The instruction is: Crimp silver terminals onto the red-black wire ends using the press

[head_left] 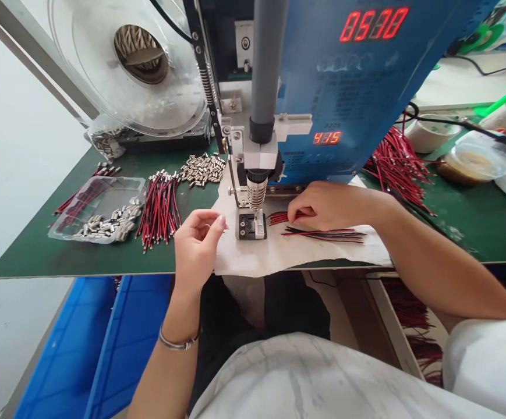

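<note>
My left hand [200, 241] is raised just left of the small black fixture [247, 227], thumb and index finger pinched on a tiny piece too small to name. Right of the fixture, my right hand [318, 205] lies over a small bundle of red and black wires [279, 217], its curled fingers closed at the bundle and partly hidden. A second group of red and black wires [326, 234] lies on the white cloth [244, 259] just in front of it. The soldering head [257, 189] points down at the fixture.
Behind stands the blue machine [322, 105] with red digits. On the left are a clear tray [108, 227] of metal connectors, a wire bundle [160, 206], a connector pile [202, 170] and a large reel [139, 58]. More wires [399, 163] and tubs [475, 160] sit at right.
</note>
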`<action>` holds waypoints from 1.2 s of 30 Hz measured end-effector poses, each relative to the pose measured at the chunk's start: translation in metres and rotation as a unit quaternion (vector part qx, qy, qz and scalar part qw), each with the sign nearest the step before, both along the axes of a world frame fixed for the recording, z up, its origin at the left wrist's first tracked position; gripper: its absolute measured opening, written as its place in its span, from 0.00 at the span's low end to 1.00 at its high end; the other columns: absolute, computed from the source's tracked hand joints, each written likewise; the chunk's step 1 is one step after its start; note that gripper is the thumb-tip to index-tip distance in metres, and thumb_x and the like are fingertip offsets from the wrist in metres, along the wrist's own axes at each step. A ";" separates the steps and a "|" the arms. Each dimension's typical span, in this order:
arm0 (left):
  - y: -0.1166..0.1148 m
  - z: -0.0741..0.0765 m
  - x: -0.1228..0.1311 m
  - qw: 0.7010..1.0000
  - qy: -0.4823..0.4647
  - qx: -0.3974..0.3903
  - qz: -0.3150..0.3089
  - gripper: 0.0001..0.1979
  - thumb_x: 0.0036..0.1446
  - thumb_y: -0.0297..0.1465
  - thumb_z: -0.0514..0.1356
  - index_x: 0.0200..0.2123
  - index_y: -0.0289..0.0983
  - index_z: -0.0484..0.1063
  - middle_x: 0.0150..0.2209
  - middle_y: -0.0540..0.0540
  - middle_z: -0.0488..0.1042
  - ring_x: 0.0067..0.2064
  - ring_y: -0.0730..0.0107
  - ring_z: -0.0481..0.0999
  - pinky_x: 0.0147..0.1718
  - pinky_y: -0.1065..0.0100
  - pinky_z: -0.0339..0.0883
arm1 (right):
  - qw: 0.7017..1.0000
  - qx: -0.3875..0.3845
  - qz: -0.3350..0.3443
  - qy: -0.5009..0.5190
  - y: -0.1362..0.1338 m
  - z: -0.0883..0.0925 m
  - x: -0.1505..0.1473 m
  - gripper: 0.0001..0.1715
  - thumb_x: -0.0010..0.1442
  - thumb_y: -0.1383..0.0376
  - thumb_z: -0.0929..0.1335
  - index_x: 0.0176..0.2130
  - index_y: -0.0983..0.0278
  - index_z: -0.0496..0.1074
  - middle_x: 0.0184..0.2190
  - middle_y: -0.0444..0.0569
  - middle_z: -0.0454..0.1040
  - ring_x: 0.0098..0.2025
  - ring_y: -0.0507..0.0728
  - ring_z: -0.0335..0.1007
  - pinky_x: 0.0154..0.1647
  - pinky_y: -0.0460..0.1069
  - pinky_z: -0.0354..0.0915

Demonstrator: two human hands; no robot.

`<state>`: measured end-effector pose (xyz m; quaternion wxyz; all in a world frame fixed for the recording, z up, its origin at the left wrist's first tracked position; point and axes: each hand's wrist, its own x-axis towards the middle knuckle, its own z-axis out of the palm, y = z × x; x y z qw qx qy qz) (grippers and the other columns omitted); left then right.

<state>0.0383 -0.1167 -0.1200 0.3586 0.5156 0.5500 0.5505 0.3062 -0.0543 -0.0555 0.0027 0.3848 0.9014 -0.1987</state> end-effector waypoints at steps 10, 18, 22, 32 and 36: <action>-0.001 0.002 0.003 1.000 0.006 0.002 0.013 0.08 0.57 0.38 0.67 0.34 0.39 0.77 0.29 0.47 0.80 0.26 0.71 0.74 0.22 0.70 0.60 | 1.000 0.001 0.002 0.003 0.001 -0.003 -0.003 0.09 0.63 0.65 0.70 0.34 0.60 0.82 0.23 0.41 0.76 0.25 0.52 0.65 0.33 0.50 0.54; -0.001 0.002 0.001 1.000 0.015 0.005 0.009 0.08 0.57 0.38 0.68 0.34 0.40 0.78 0.28 0.48 0.79 0.24 0.72 0.71 0.22 0.70 0.59 | 1.000 -0.002 0.008 0.001 0.002 -0.009 -0.004 0.13 0.65 0.65 0.67 0.33 0.59 0.81 0.27 0.44 0.81 0.27 0.55 0.69 0.34 0.52 0.56; -0.001 0.002 0.001 1.000 0.009 0.005 0.008 0.08 0.57 0.38 0.68 0.34 0.40 0.78 0.28 0.48 0.79 0.25 0.73 0.70 0.22 0.71 0.59 | 1.000 -0.006 0.015 -0.007 0.002 -0.009 -0.003 0.14 0.66 0.65 0.66 0.34 0.58 0.81 0.31 0.44 0.82 0.30 0.56 0.71 0.36 0.52 0.57; -0.001 0.001 0.001 1.000 0.008 0.003 0.003 0.09 0.57 0.38 0.68 0.34 0.39 0.78 0.27 0.48 0.79 0.24 0.73 0.69 0.21 0.72 0.58 | 0.991 0.131 -0.036 0.007 0.004 -0.005 0.000 0.14 0.69 0.65 0.65 0.41 0.60 0.81 0.35 0.45 0.85 0.33 0.58 0.75 0.39 0.52 0.61; -0.002 0.002 0.001 1.000 0.007 -0.001 0.000 0.10 0.57 0.39 0.69 0.34 0.38 0.78 0.28 0.48 0.79 0.25 0.74 0.70 0.23 0.73 0.60 | 0.982 0.179 -0.042 -0.035 0.004 -0.006 -0.001 0.16 0.70 0.67 0.63 0.43 0.62 0.81 0.40 0.48 0.86 0.39 0.62 0.79 0.39 0.53 0.62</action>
